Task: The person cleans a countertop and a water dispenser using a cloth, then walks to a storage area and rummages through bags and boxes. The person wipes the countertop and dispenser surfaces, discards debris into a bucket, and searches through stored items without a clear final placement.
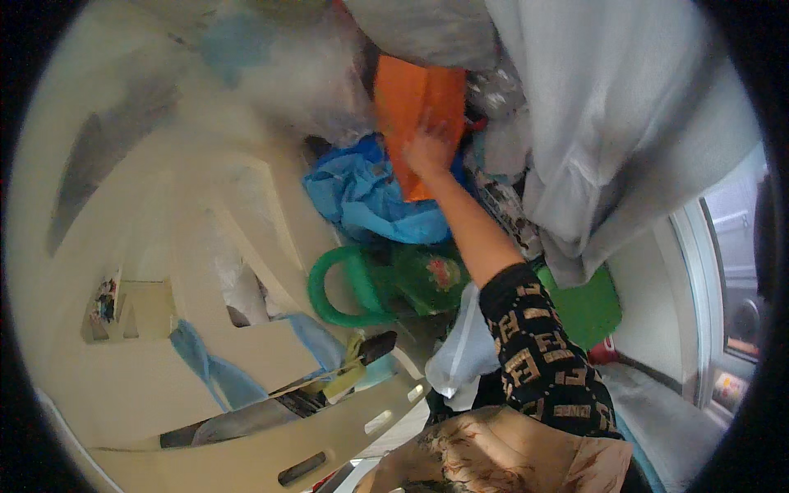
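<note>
My right hand (429, 154) reaches forward from the lower right, its sleeve black with a tan pattern. It lies over a bright orange folder-like sheet or bag (403, 99), whose exact kind I cannot make out. Motion smears the fingers, so whether they grip the orange piece or only touch it does not show. Under and beside the orange piece is a crumpled blue plastic bag (349, 189). Closer to me sits a green plastic thing with a looped handle (337, 287). My left hand is out of view.
A grey-white curtain or cloth (608, 123) hangs at the right, beside a window frame (699, 263). Cream plastic furniture with slots (238, 353) fills the left, with blue cloth strips (205, 361) on it. A white translucent bag (464, 349) and a green panel (588, 304) lie near my forearm.
</note>
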`<move>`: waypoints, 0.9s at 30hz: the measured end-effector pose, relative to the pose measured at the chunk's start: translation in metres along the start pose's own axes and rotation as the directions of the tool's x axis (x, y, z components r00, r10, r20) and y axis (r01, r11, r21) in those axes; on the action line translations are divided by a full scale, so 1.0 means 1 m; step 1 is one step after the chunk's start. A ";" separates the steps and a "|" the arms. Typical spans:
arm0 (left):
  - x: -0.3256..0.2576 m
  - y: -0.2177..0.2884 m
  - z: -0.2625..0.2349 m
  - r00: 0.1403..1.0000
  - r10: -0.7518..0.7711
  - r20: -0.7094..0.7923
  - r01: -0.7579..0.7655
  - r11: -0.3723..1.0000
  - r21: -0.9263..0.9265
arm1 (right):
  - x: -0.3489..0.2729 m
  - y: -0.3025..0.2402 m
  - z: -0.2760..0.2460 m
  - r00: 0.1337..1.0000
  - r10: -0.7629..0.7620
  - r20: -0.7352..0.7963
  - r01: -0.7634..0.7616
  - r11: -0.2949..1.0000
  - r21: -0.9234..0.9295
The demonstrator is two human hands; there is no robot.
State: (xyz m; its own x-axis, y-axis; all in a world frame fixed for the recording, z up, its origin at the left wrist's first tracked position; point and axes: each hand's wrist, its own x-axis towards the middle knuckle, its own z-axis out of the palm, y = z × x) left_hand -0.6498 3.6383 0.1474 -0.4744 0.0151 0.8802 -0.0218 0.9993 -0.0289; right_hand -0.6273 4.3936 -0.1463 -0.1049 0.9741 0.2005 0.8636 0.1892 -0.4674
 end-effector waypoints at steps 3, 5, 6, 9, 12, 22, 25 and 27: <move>-0.008 -0.008 0.001 0.998 -0.055 -0.009 0.055 0.998 -0.010 | 0.018 0.040 -0.004 0.958 -0.018 0.286 -0.036 0.983 0.182; -0.013 -0.014 0.001 0.996 -0.094 -0.011 0.094 0.996 -0.004 | 0.026 0.072 0.000 0.954 0.045 0.296 -0.120 0.964 0.238; -0.016 -0.017 0.001 0.994 -0.111 -0.013 0.111 0.994 -0.003 | 0.026 0.090 0.004 0.957 0.114 0.267 -0.189 0.943 0.273; -0.020 -0.025 0.003 0.987 -0.159 -0.008 0.159 0.987 -0.007 | 0.025 0.125 0.020 0.979 0.125 0.159 -0.187 0.857 0.481; -0.025 -0.033 0.008 0.980 -0.197 0.001 0.197 0.980 -0.021 | 0.023 0.138 0.027 0.996 0.037 0.076 -0.080 0.687 0.722; -0.034 -0.046 0.012 0.969 -0.246 0.035 0.247 0.969 -0.030 | 0.080 0.140 -0.069 0.897 -0.277 -0.344 0.405 0.825 0.393; -0.037 -0.050 0.014 0.962 -0.271 0.038 0.273 0.962 -0.033 | 0.119 0.143 -0.094 0.837 -0.470 -0.280 0.535 0.810 0.240; -0.038 -0.057 0.015 0.959 -0.280 0.040 0.281 0.959 -0.039 | 0.134 0.150 -0.104 0.886 -0.424 0.186 0.396 0.902 0.172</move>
State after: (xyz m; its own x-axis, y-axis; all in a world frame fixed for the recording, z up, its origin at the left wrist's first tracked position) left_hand -0.6438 3.5803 0.1082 -0.4845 -0.2664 0.8333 -0.1197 0.9637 0.2385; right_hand -0.4609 4.5399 -0.0997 -0.5512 0.8060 0.2157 0.6525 0.5776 -0.4906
